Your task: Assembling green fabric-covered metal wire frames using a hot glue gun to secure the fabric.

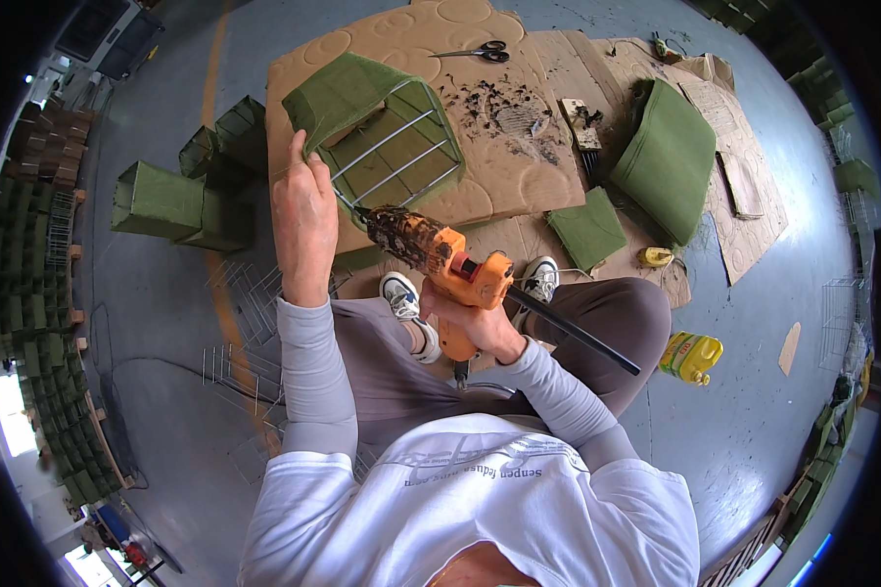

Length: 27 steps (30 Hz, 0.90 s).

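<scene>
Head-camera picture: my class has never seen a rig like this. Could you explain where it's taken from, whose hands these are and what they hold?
There is no robot: a person works with two bare hands. The camera sits on that person's head, looking down; its fisheye lens bends straight edges near the rim. Picture left is the person's left. The left hand grips the edge of a wire-framed green fabric basket with its fingers. The right hand holds an orange glue gun, with a black glue stick poking out behind. Its grimy front end is close to the basket; I cannot tell whether they touch. On the cardboard lie scissors and dark scraps.
</scene>
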Each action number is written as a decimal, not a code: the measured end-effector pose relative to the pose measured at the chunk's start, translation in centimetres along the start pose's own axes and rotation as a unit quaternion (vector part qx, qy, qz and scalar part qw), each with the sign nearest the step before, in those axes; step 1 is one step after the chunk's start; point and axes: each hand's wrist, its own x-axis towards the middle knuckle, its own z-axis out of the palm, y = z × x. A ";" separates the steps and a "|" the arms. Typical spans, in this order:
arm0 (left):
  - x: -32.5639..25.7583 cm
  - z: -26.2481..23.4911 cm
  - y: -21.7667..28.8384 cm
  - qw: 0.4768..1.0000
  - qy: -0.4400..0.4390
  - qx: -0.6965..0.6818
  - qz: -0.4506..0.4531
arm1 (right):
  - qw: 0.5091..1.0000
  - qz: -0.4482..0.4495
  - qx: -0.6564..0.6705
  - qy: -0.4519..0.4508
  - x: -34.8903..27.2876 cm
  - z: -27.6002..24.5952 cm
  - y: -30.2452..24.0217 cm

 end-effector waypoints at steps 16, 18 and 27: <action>0.0 -0.4 0.7 0.999 -0.006 0.045 0.009 | 1.000 0.007 -0.027 -0.004 0.3 0.7 -1.3; 0.0 -0.5 0.4 0.999 -0.006 0.045 0.012 | 1.000 0.001 -0.011 -0.006 0.4 0.7 -1.1; 0.1 -0.8 1.0 0.999 -0.038 0.038 -0.007 | 1.000 -0.005 -0.006 -0.014 0.7 1.0 -1.4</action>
